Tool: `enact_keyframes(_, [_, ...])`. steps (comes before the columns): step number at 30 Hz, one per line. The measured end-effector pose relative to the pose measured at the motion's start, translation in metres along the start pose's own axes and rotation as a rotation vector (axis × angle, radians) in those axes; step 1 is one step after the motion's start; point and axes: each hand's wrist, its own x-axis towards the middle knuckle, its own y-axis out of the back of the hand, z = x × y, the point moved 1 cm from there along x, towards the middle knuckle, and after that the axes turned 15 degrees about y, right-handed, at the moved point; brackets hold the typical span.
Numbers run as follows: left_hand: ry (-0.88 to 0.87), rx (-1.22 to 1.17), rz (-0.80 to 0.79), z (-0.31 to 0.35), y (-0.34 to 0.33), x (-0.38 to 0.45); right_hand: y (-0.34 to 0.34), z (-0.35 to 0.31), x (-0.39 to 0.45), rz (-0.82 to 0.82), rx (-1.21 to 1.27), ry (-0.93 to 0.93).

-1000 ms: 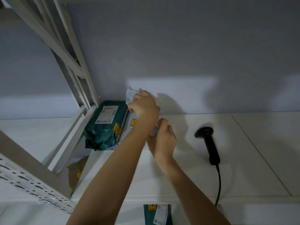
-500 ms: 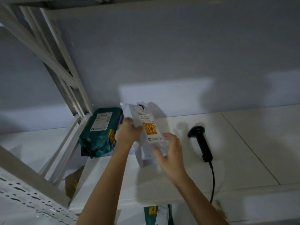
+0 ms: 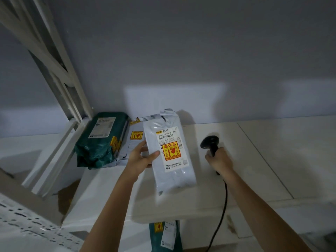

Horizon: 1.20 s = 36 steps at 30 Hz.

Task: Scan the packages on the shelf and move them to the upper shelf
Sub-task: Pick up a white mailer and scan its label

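Dim grey wall [image 3: 181, 51] backs a white shelf [image 3: 263, 160], whose white metal upright [image 3: 60, 70] rises at the back-left corner. At that corner a dark green package [image 3: 98, 140] lies against the wall, its white label facing up, and a grey package [image 3: 133, 140] with a yellow sticker sits just beside it, partly hidden behind the one being held. The left hand [image 3: 140, 157] grips a grey-white package [image 3: 171, 153] by its left edge, thumb on the front, holding it above the middle of the shelf with its barcode label and red-and-yellow fragile sticker facing up. To its right the black scanner [image 3: 211, 144] rests on the shelf; the right hand [image 3: 219, 160] curls round its handle, and its black cable [image 3: 222, 206] runs over the front edge. Below that edge another green package [image 3: 165, 235] shows on a lower level.
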Motion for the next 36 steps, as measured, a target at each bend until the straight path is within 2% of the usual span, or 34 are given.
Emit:
enact_keyframes(6, [-0.006,0.005,-0.02,-0.005,-0.01,0.006,0.013,0.001,0.002,-0.061,0.546,-0.137])
enact_keyframes(10, [-0.001,-0.035,0.003,-0.005,-0.014,0.009,0.032,-0.016,-0.028,0.044,0.75,-0.042])
enact_keyframes(13, [-0.013,-0.032,0.029,-0.002,-0.019,0.014,0.044,-0.036,-0.062,0.117,0.78,0.11])
enact_keyframes(17, [-0.055,0.013,0.052,0.005,-0.028,0.018,0.034,-0.064,-0.1,0.008,0.805,0.247])
enact_keyframes(19, [-0.077,0.033,0.059,0.008,-0.032,0.019,0.027,-0.073,-0.106,-0.013,0.791,0.253])
enact_keyframes(27, [-0.131,0.071,0.055,0.018,-0.04,0.019,0.025,-0.087,-0.105,0.088,0.762,0.311])
enact_keyframes(36, [-0.124,0.043,0.037,0.02,-0.042,0.014,0.031,-0.089,-0.11,0.101,0.736,0.339])
